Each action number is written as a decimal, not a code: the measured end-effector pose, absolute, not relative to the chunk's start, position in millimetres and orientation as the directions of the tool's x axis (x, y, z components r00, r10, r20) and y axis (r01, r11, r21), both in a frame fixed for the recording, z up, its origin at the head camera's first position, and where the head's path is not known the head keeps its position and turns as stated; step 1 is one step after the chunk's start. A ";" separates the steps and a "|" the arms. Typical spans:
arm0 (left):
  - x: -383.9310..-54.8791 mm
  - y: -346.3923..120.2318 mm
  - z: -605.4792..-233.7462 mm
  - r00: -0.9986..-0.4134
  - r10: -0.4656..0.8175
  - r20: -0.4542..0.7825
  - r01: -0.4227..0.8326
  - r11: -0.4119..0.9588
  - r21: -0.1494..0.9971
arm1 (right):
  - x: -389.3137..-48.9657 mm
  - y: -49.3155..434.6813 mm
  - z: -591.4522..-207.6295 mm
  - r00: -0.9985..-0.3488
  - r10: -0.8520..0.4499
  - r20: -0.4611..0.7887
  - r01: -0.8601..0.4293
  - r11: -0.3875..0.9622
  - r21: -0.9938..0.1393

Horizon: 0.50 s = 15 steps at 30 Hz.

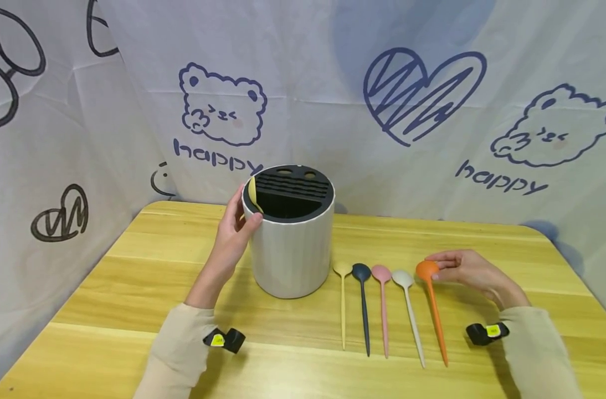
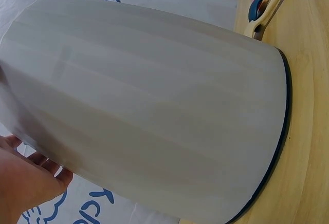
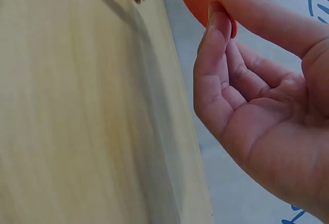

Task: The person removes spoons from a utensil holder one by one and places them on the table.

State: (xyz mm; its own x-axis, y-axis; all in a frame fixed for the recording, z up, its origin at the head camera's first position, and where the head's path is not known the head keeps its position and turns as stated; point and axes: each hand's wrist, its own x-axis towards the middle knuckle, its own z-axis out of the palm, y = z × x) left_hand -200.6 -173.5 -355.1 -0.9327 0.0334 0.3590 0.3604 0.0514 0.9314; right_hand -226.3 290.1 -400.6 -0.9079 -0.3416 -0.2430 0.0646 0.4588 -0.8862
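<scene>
A white, ribbed utensil holder with a black slotted lid stands upright on the table. My left hand holds its left side, thumb near the front rim and fingers on the far side. The holder's pale wall fills most of the left wrist view. A yellow piece shows at the left of the lid opening; its kind I cannot tell. My right hand pinches the head of an orange spoon between thumb and fingers. The orange head also shows in the right wrist view.
Left of the orange spoon, a yellow spoon, a dark blue spoon, a pink spoon and a pale grey spoon lie in a row on the wooden table. A printed cloth hangs behind.
</scene>
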 end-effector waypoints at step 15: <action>-199.5 -173.0 -356.6 -0.933 0.027 0.360 0.360 0.051 0.931 | -230.3 288.3 -413.8 -0.917 -0.306 -0.257 0.021 0.606 -0.795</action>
